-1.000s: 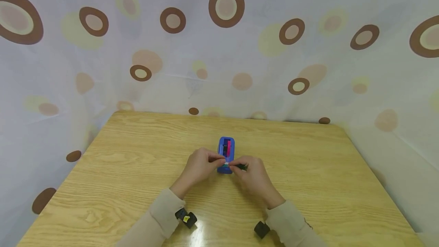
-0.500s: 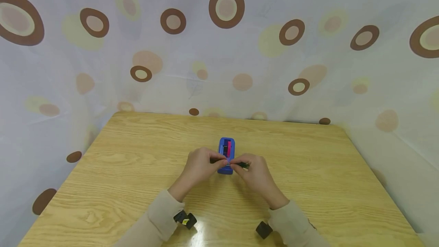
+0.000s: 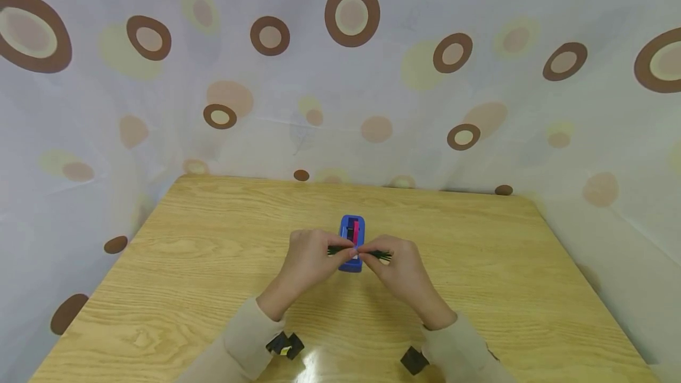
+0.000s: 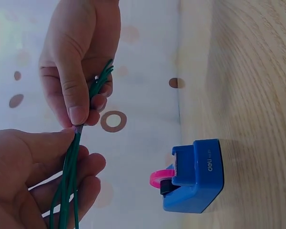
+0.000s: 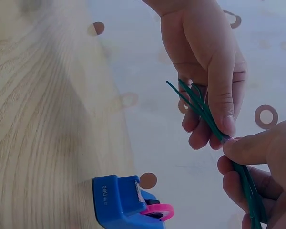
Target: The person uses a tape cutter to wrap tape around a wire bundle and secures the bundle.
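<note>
A bundle of thin green wire-like strands [image 4: 69, 174] runs between the two hands, raised over the table. My left hand [image 3: 308, 259] pinches it between thumb and fingers. The right hand [image 3: 402, 268] pinches it right beside, thumb tips nearly meeting. Where they meet, a narrow purplish, shiny band shows around the strands; the fingertips partly hide it. Loose strand ends [image 5: 191, 98] fan out past the left fingers in the right wrist view. Just beyond the hands stands a blue tape dispenser [image 4: 193, 193] with a pink tape roll [image 4: 158, 178], partly covered by the hands in the head view.
The wooden table [image 3: 223, 217] stretches out around the hands and dispenser. A pale curtain [image 3: 298, 87] with brown ring patterns hangs behind and along the sides. Dark wrist cameras [image 3: 285, 345] sit at both sleeves.
Both hands keep pinching the bundle and have drifted slightly apart at the wrists. Green strands now show behind the left fingers. The dispenser stays put; the whole view shifts slightly down.
</note>
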